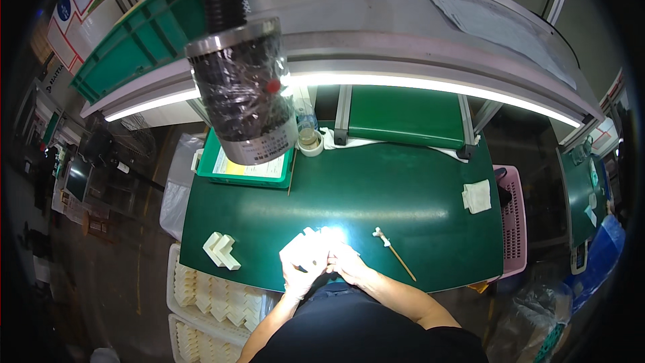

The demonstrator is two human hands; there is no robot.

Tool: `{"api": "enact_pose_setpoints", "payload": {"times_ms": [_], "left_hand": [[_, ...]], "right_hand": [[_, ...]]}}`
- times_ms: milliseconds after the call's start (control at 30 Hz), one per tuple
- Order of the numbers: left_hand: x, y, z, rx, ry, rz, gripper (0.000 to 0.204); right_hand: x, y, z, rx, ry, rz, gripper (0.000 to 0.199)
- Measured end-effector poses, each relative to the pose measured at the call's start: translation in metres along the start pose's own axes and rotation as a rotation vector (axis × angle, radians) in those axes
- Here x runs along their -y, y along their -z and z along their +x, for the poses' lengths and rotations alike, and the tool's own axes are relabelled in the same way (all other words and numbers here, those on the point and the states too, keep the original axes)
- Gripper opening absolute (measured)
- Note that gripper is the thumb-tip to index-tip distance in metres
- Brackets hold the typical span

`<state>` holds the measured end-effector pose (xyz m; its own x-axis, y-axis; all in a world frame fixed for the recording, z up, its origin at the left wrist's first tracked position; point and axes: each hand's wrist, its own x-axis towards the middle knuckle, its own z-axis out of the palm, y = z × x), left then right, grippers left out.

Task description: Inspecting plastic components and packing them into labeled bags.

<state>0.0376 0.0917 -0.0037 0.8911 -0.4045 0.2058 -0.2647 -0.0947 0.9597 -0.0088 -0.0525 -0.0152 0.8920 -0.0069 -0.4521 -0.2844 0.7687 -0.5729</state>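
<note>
At the near edge of the green table (322, 191), my left hand (297, 278) is closed around a white angled plastic part (302, 249). Strong glare washes out its outline, so I cannot tell whether it is one piece or several. My right hand (351, 267) meets it from the right, fingers bent and pinched at its edge beneath the bright spot. Left of my hands lie cream L-shaped plastic parts (222, 251), side by side. To the right rests a thin wooden stick (401, 261) with a white wrapped tip.
A lamp-like cylinder (242, 94) hangs overhead at left. Behind it sits a green tray (252, 178) with papers, beside a small round container (310, 144). A folded white cloth (477, 196) and pink basket (514, 228) are at right. Trays of cream parts (215, 296) stand lower left.
</note>
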Motion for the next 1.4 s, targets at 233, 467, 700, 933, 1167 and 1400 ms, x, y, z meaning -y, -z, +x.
{"api": "enact_pose_setpoints", "payload": {"times_ms": [233, 467, 700, 933, 1167, 1400], "left_hand": [[-0.001, 0.043, 0.007, -0.194, 0.143, -0.443, 0.071], [-0.012, 0.050, 0.006, -0.114, 0.076, -0.419, 0.076], [-0.021, 0.037, 0.004, -0.058, -0.092, -0.208, 0.072], [-0.031, 0.039, 0.007, -0.129, -0.264, 0.016, 0.073], [-0.016, 0.042, 0.003, -0.069, -0.316, 0.105, 0.076], [-0.016, 0.038, 0.009, -0.072, -0.358, 0.162, 0.075]], "right_hand": [[-0.006, 0.032, 0.021, -0.352, 0.468, -1.176, 0.034], [-0.027, 0.056, 0.038, -0.353, 0.443, -1.964, 0.029], [-0.028, 0.064, 0.035, -0.306, 0.523, -1.905, 0.029], [-0.024, 0.074, 0.028, -0.374, 0.537, -1.798, 0.032], [0.010, 0.027, 0.000, -0.241, 0.577, -0.896, 0.028], [0.047, -0.029, -0.028, -0.226, 0.838, -1.471, 0.030]]}}
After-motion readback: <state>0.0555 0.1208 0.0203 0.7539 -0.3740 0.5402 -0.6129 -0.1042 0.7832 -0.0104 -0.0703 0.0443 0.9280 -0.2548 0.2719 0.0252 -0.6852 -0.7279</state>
